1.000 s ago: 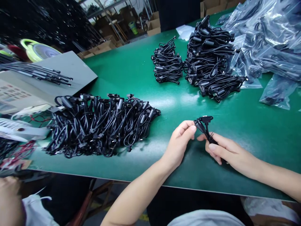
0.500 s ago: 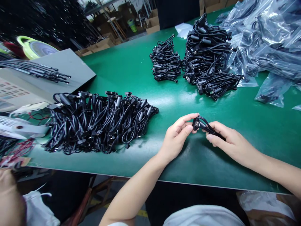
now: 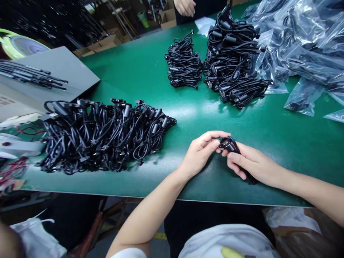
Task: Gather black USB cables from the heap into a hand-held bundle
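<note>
Over the front of the green table, both hands are on one folded black cable [image 3: 234, 144] with a connector facing up. My left hand [image 3: 202, 149] pinches the connector end between thumb and fingers. My right hand [image 3: 248, 162] is wrapped round the bundle, its thumb across the cable just behind the connector, and the tail end pokes out below the palm. To the left of my hands lies a wide heap of black cables [image 3: 107, 138]. Farther back are a smaller stack of bundled cables [image 3: 184, 66] and a taller stack of cables [image 3: 232, 61].
Clear plastic bags [image 3: 303, 53] with cables cover the right rear of the green table [image 3: 129, 71]. A grey box [image 3: 67, 70] with thin black cables on top stands at left. Across the table, another person's hand [image 3: 185, 7] shows at the back edge.
My right hand has slid closer to the connector, and the cable's tail now points down toward the table's front edge. Another person's hand has come into view at the back.
</note>
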The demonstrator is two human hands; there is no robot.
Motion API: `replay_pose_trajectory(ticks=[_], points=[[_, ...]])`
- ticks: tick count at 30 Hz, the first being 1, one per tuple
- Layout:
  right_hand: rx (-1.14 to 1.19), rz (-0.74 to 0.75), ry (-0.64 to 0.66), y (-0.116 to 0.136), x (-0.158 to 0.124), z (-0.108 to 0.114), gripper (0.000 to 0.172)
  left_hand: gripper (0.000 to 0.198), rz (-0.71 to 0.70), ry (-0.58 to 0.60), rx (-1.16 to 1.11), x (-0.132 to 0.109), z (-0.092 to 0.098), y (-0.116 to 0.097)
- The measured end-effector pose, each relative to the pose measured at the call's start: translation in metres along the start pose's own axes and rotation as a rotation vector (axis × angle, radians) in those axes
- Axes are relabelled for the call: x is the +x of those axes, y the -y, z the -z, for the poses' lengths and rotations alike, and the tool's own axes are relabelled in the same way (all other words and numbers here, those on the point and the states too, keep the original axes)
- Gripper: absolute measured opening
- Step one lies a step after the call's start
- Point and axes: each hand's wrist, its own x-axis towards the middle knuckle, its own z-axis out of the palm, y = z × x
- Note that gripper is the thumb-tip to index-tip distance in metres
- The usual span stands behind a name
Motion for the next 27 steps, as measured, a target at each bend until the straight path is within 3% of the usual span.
replay_pose_trajectory(ticks=[22, 27], points=[[0.079, -0.052, -0.003, 0.002, -0.004, -0.01, 0.029, 0.023, 0.057, -0.028, -0.097, 0.003, -0.001, 0.006], [0.432, -0.041, -0.083, -0.001, 0.002, -0.009, 0.029, 0.031, 0.066, -0.087, -0.069, 0.005, -0.007, 0.004]])
